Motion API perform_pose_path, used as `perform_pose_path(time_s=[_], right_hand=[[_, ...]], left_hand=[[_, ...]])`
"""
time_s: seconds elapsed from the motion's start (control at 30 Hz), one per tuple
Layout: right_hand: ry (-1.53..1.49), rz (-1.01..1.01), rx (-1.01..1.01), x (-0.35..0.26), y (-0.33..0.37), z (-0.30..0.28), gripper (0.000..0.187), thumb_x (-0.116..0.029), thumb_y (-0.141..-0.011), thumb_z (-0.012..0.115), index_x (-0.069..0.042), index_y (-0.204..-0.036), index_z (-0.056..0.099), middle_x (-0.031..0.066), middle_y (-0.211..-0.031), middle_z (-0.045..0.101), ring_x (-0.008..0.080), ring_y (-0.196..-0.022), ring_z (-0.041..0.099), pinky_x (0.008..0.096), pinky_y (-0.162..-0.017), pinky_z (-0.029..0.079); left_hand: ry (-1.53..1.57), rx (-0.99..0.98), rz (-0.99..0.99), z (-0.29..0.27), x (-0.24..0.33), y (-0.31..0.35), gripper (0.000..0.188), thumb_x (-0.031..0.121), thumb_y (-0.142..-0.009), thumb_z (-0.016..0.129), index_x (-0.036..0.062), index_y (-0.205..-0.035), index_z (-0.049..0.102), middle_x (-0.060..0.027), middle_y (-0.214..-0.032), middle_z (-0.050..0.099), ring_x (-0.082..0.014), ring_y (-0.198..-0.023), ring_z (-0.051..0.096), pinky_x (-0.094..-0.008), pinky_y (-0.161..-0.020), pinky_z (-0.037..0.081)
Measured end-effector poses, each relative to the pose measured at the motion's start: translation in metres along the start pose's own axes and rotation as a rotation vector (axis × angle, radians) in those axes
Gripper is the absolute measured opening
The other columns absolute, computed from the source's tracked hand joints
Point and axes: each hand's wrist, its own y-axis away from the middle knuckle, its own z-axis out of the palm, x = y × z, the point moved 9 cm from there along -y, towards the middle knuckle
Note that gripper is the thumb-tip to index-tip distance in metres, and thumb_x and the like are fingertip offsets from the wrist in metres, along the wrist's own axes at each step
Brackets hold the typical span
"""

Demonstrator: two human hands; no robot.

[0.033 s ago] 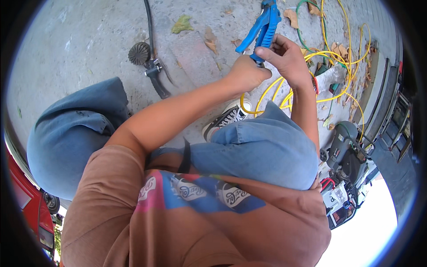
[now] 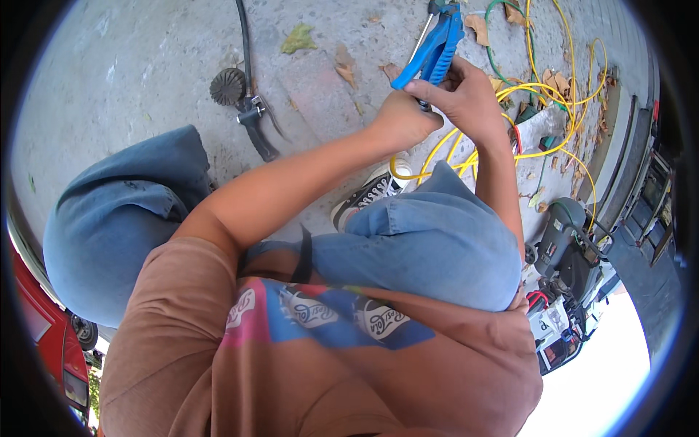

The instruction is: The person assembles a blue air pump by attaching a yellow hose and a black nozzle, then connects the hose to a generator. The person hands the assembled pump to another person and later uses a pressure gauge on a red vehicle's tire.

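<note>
A blue air blow gun (image 2: 440, 54) with a ribbed grip points toward the far edge of the view. My right hand (image 2: 473, 98) is closed around its grip, thumb pressed near the lower end of the grip. Just below, my left hand (image 2: 408, 120) is a fist at the gun's base, where a dark fitting (image 2: 424, 105) shows. A yellow hose (image 2: 397, 169) comes out under that fist, so the hose end seems to lie inside it; the fingers hide it. A thin metal rod (image 2: 422, 36) shows beside the gun's blue lever.
On the concrete at left lies a tire inflator (image 2: 251, 120) with a round black gauge and black hose. Yellow hose coils (image 2: 539, 87), a green hose (image 2: 495, 11) and dry leaves lie at right. Farther right stands a dark wheeled machine (image 2: 564, 233). My sneaker (image 2: 371, 191) is below my hands.
The blue blow gun has turned slightly in my hands, its lever end swinging right and down. The metal rod now shows. My right thumb has shifted left a little.
</note>
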Motion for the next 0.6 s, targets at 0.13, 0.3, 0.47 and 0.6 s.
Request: perform_pose_path(time_s=[0.13,0.3,0.47,0.6], right_hand=[[0.304,0.03,0.144,-0.009,0.003,-0.003,0.04,-0.029,-0.067,0.081,0.003,-0.083,0.061,0.0097,-0.07,0.064,0.0156,-0.065,0.062,0.0314,-0.061,0.05],[-0.28,0.057,-0.033,0.022,0.0,0.008,0.062,-0.034,-0.067,0.085,0.005,-0.11,0.062,0.0044,-0.077,0.063,0.0105,-0.062,0.057,0.0239,-0.054,0.045],[-0.829,-0.165,-0.402,0.019,0.011,0.017,0.085,-0.036,-0.07,0.082,0.009,-0.132,0.045,0.0048,-0.086,0.061,0.0092,-0.07,0.056,0.0198,-0.06,0.045],[-0.715,0.054,-0.156,0.02,0.006,0.009,0.049,-0.015,-0.079,0.076,0.005,-0.119,0.056,0.0087,-0.094,0.067,0.0143,-0.085,0.063,0.0267,-0.075,0.051]], left_hand=[[-0.369,0.005,0.048,-0.007,0.007,-0.002,0.027,0.013,-0.075,0.067,-0.0086,-0.091,0.061,-0.0119,-0.076,0.063,-0.0194,-0.063,0.061,-0.0334,-0.055,0.048],[0.194,-0.278,-0.643,0.019,-0.022,0.03,0.013,0.009,-0.081,0.063,0.0066,-0.075,0.051,0.0021,-0.057,0.044,-0.008,-0.042,0.038,-0.0259,-0.039,0.027],[0.624,-0.612,-0.755,0.059,0.02,0.064,0.026,0.007,-0.083,0.059,0.0157,-0.069,0.039,0.0082,-0.05,0.03,-0.0024,-0.038,0.025,-0.0226,-0.037,0.015],[0.469,-0.251,-0.711,0.031,0.004,0.042,0.025,0.009,-0.084,0.059,0.0156,-0.07,0.04,0.0074,-0.051,0.03,-0.0033,-0.038,0.025,-0.0232,-0.037,0.016]])
